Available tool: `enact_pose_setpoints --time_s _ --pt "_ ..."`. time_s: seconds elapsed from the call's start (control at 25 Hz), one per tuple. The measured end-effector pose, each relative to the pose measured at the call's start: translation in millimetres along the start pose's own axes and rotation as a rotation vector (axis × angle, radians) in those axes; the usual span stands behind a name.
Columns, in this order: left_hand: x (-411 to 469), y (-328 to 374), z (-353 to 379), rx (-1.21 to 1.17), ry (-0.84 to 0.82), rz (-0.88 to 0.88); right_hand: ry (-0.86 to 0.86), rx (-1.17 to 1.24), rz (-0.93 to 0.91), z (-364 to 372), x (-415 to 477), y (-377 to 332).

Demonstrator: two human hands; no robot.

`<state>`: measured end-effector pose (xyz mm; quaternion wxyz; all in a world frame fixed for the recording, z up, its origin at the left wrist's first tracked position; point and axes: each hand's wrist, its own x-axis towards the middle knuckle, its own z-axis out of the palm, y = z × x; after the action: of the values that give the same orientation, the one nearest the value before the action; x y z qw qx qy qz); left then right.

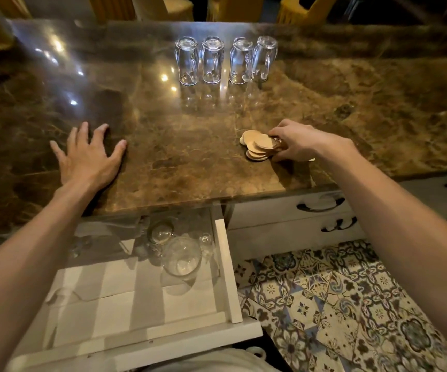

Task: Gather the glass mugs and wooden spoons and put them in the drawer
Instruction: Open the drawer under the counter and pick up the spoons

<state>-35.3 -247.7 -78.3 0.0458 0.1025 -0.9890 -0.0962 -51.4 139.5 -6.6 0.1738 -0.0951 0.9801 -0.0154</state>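
While the left hand (89,154) lies flat and empty, the right hand (293,143) closes on pale round-bowled wooden spoons (257,146), bowls fanning leftward; four upturned clear glass mugs (225,61) stand beyond both, the open white drawer (227,264) below.

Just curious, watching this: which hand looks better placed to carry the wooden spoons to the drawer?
The right hand: its fingers already close around the wooden spoons. The left hand lies flat and empty on the countertop.
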Motion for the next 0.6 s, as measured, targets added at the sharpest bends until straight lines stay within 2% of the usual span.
enact_pose_setpoints --time_s 0.48,0.6 --pt "2 -3 1 -0.008 0.003 0.040 -0.008 0.051 0.123 15 -13 -7" --pt "3 -4 1 -0.044 -0.002 0.067 0.035 0.030 0.122 15 -22 -24"
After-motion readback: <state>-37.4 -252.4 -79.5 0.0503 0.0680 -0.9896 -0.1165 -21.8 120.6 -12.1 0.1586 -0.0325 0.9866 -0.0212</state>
